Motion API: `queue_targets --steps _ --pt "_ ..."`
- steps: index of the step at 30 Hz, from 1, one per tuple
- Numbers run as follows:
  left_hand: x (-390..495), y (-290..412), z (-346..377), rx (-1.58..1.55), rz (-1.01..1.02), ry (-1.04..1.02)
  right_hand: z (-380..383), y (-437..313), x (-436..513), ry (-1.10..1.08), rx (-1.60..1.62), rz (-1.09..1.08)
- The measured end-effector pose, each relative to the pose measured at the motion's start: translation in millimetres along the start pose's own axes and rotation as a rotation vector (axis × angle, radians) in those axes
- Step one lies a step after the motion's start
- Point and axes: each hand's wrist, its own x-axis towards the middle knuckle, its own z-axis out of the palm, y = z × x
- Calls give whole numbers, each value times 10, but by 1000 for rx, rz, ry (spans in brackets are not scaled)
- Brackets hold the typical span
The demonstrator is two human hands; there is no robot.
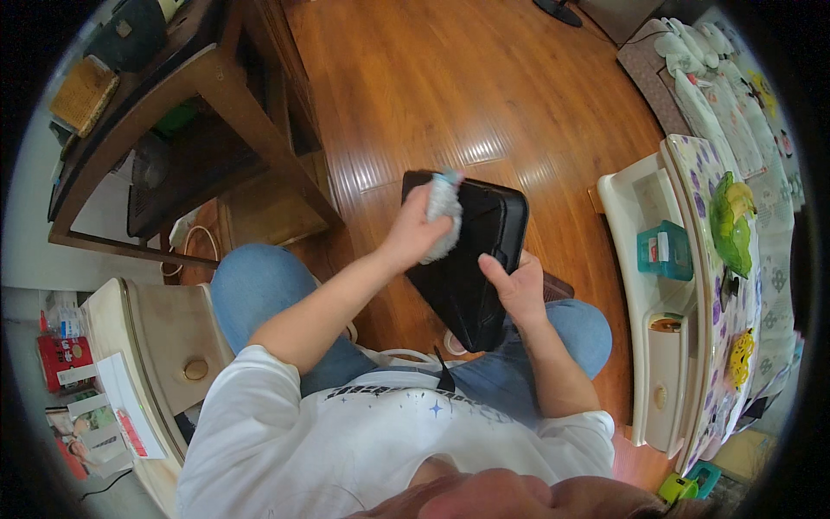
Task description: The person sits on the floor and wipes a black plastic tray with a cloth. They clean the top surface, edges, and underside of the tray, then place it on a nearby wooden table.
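Observation:
My left hand (415, 228) holds a crumpled grey-white fluffy cloth (443, 217) against the inner face of a black, shallow tray-like case or lid (476, 227). Above my lap, the case is tilted, with a raised rim along its right side. Gripping that right edge near its lower part is my right hand (519, 285), its thumb on the inner face and its fingers mostly hidden behind. Part of the case's left side lies hidden behind the cloth and my left hand.
Wooden floor (402, 84) stretches ahead. At the left stand a dark wooden table (194, 71) and a cream drawer cabinet (172, 324). On the right, a white cabinet (619, 259) holds a teal plastic box (664, 250), with a green leaf-shaped item (729, 224) on its patterned top. A brown object lies beside my right knee.

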Motion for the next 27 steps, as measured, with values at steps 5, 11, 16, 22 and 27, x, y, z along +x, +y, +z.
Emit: queue_targets --steps 5,11,16,22,27 --pt "-120 225 147 347 332 -68 -3 145 43 -38 162 58" --pt "102 -129 -276 557 53 206 125 83 -25 -61 -37 -47" --pt "149 -299 -394 195 -220 199 136 -13 -92 -119 -235 -151" --pt "-165 84 137 370 333 47 130 229 6 47 -197 -59" --pt "-468 407 440 387 401 -218 116 336 180 421 147 -17"
